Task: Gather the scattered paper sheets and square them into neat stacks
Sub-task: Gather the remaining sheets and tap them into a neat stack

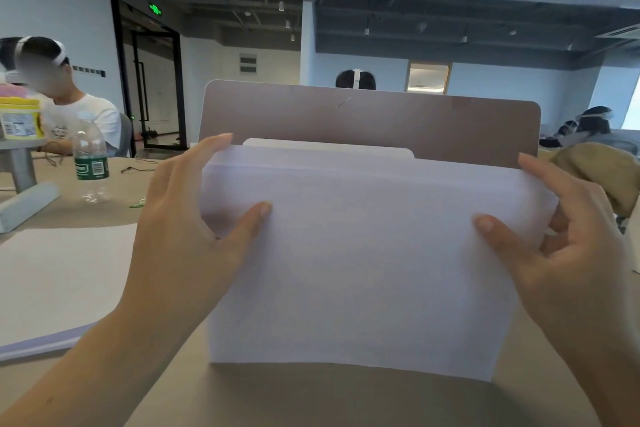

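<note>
Left of the sheaf: flat stack on the table, bottle farther back. Behind the sheaf: divider panel.

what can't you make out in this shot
All head view.
Most fingers of the left hand and right hand: hidden behind the held sheets.
Flat stack: cut off by the left edge.
Brown object: cut off by the right edge.
Label on the yellow tub: too small, blurred.

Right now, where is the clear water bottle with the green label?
In the head view, the water bottle stands upright on the table at the far left, beyond the flat paper stack and left of the left hand.
</note>
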A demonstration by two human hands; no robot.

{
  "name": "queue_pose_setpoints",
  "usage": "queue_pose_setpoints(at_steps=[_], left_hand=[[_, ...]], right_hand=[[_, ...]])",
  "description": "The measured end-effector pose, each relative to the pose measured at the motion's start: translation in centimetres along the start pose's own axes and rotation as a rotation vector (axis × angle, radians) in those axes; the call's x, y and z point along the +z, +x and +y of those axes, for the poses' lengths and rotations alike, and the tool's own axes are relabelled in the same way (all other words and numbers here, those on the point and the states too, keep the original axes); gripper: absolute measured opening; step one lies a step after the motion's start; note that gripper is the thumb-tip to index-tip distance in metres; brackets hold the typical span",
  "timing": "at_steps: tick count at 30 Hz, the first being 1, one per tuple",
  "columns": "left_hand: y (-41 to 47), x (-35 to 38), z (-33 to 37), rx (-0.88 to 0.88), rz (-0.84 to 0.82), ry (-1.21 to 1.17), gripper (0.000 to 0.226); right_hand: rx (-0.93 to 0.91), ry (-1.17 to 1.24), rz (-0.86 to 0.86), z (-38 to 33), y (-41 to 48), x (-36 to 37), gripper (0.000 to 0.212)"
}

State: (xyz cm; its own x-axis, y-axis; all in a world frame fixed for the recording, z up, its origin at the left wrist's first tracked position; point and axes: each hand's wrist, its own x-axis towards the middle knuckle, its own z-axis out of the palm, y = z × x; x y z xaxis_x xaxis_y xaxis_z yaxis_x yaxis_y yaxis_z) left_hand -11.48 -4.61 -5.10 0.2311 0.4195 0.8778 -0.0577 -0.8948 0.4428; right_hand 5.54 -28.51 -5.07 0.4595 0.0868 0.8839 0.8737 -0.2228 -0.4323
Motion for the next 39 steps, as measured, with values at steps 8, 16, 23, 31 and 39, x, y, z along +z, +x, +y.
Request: queue_pose_setpoints(at_steps=[8,16,23,31,39], left_hand=[[0.2,0.3,-0.7,-0.048,-0.007,-0.172,0.050],[-1.2,1.5,-4.5,-0.578,-0.412,-0.808,0.051],[-1.5,2.9,-3.7,-0.717,-0.270,-0.640,0.015],[1.7,-0.6,-1.3,-1.069,-0.575,-0.770,0.072],[-3.2,-2.9,-5.2,-1.289,-0.717,-0.377,0.008]], right_hand=[[0.015,0.162,0.027,0.0,0.0,0.1,0.040],[0.645,0.793,-0.488,3.3,-0.8,0.8,0.042],[0.608,0.717,-0.356,1.4,-1.4,1.6,0.013],[-0.131,0.017,0.020,-4.9,-3.0,4.1,0.019],[-0.380,-0.252,-1.125,-10.0,-10.3,9.3,0.072]])
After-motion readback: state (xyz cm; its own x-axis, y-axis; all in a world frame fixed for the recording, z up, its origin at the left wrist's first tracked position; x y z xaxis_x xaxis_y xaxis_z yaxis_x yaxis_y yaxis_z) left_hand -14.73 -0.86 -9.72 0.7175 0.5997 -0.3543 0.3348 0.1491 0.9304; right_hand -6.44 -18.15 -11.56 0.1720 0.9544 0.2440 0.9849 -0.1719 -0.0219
